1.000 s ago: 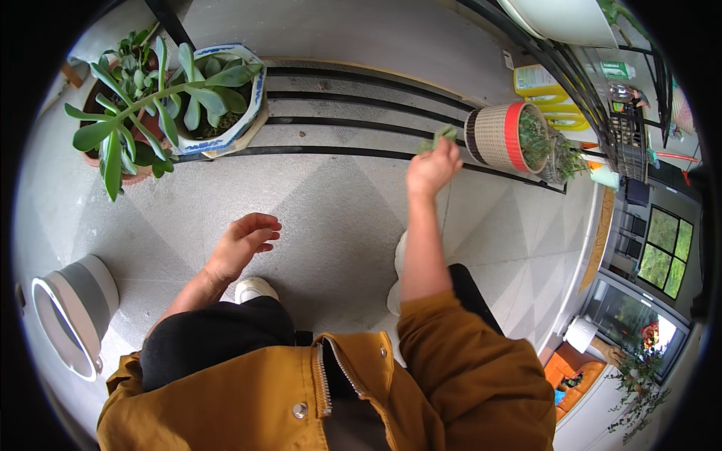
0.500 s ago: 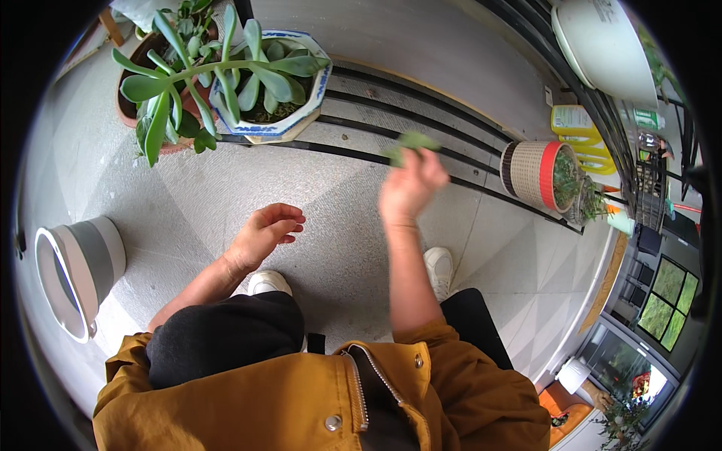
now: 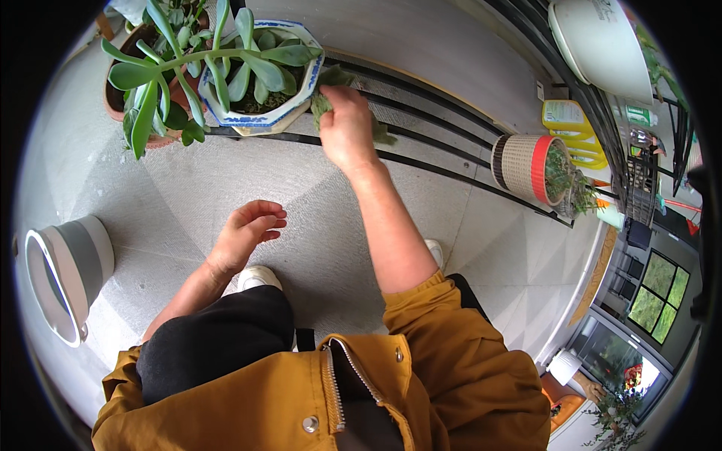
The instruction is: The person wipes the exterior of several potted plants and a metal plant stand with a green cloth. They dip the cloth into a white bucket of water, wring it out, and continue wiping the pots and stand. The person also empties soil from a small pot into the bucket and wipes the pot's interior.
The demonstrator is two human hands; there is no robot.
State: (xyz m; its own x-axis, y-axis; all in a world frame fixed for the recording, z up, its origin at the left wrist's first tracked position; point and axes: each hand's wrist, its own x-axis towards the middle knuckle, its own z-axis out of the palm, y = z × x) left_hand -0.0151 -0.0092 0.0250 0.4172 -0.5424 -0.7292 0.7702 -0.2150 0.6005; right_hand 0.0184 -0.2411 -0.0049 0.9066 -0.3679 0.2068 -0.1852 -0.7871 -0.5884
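My right hand (image 3: 347, 129) is closed on a crumpled green cloth (image 3: 322, 111), pressing it onto the black metal bars (image 3: 430, 138) of a low rack. Parts of the cloth stick out on both sides of the fingers. Just left of it stands a white octagonal pot (image 3: 304, 94) with blue trim, planted with a long-stemmed succulent (image 3: 263, 71). My left hand (image 3: 244, 234) hangs above the floor over my left shoe, holding nothing, its fingers loosely bent and apart.
A brown pot (image 3: 114, 101) with leafy plants stands at the far left. On the rack's right end sits a woven planter (image 3: 519, 167) with a red band, near yellow bottles (image 3: 571, 124). A grey-and-white bucket (image 3: 94, 252) stands at the left.
My right hand has moved left with the cloth, from above the middle of the bars to beside the octagonal pot. My left hand stays loosely bent, and the view has shifted slightly.
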